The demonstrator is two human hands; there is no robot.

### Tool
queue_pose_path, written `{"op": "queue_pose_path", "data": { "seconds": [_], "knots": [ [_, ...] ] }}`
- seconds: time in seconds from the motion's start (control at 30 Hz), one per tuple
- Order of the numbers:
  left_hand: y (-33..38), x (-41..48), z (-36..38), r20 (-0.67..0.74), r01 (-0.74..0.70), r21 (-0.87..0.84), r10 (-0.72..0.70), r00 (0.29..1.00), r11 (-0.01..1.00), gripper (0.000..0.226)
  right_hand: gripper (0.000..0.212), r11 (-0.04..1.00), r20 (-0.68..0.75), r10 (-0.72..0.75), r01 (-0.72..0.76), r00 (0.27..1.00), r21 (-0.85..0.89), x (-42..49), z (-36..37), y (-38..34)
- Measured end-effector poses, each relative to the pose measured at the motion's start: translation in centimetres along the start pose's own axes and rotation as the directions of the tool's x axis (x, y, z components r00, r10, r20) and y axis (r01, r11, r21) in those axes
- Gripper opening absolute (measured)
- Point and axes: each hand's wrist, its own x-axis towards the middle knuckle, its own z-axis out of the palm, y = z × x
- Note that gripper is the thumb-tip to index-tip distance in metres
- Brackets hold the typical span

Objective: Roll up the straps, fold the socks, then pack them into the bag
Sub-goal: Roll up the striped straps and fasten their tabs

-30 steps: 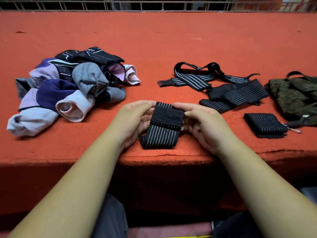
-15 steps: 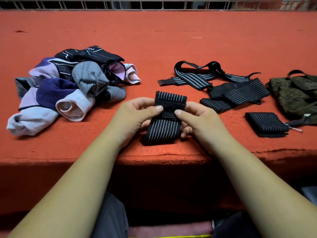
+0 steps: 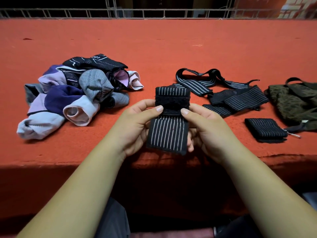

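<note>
Both hands meet over the near edge of the red carpeted ledge, and from the head camera, the only view we have, we see them holding one black elastic strap with thin white stripes. The left hand pinches its left edge, thumb on top and fingers curled behind; the right hand pinches the right edge the same way. Both thumbs press near a fuzzy black fastening band that crosses the strap's upper part. The strap is partly rolled, its striped lower flap hanging toward us. To the left lies a heap of loose socks in white, lilac, navy, grey and black. Beyond the right hand we find loose striped straps lying tangled. Nearer is one strap rolled into a compact bundle, just beside the dark olive fabric bag at the right edge — whether the two touch we cannot tell. A metal railing runs along the far side.
</note>
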Motion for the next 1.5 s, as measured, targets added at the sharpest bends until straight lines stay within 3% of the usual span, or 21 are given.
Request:
{"op": "queue_pose_path", "data": {
  "seconds": [0.13,0.2,0.33,0.47,0.57,0.8,0.97,1.1,1.2,1.4,1.5],
  "knots": [
    [-1.0,-0.2,-0.8,-0.041,-0.034,0.221,0.044,0.998,0.975,0.023,0.030,0.991,-0.037,0.094,-0.097,0.995,-0.093,0.2,-0.4,1.4],
    [-1.2,0.0,-1.2,-0.047,-0.016,0.282,0.030,0.998,0.959,0.026,0.037,0.989,-0.057,0.143,-0.145,0.988,-0.042,0.5,-0.6,1.5],
    [-0.9,0.1,-1.2,-0.054,0.035,0.205,-0.025,0.998,0.978,0.028,0.040,0.985,-0.013,0.160,-0.159,0.987,0.059,0.9,-0.8,1.3],
    [-0.6,0.4,-1.1,-0.131,0.127,0.119,-0.112,0.985,0.985,0.023,0.032,0.988,-0.084,0.136,-0.129,0.987,0.080,1.0,-1.1,1.6],
    [-0.7,0.5,-1.0,-0.060,0.158,0.171,-0.150,0.987,0.973,0.025,0.029,0.995,-0.101,0.091,-0.087,0.991,0.043,1.0,-1.1,1.7],
    [-1.2,0.9,-1.0,-0.072,0.067,0.204,-0.054,0.996,0.977,0.030,0.044,0.995,-0.125,0.084,-0.076,0.989,0.064,1.1,-1.1,1.6],
    [-1.1,0.9,-0.6,-0.075,-0.010,0.216,0.027,0.997,0.976,0.021,0.018,0.988,-0.124,0.055,-0.072,0.991,-0.136,1.1,-1.3,2.0],
    [-1.2,0.8,-0.3,-0.033,0.015,0.311,-0.005,0.999,0.950,0.022,0.026,0.997,-0.174,0.062,-0.069,0.983,-0.039,1.3,-1.4,2.1],
    [-1.2,0.6,0.5,-0.009,0.030,0.280,-0.029,1.000,0.960,0.028,0.028,0.998,-0.188,0.053,-0.055,0.981,-0.009,1.2,-1.6,2.0],
    [-1.1,1.2,2.0,-0.011,0.140,0.125,-0.139,0.990,0.982,0.072,0.033,1.000,-0.205,-0.015,0.015,0.979,-0.001,0.5,-2.4,1.4],
    [-1.8,1.4,3.2,-0.020,0.122,0.128,-0.121,0.992,0.984,0.046,0.051,1.000,-0.249,-0.021,0.018,0.968,-0.016,-0.2,-3.1,0.6]
  ]
}}
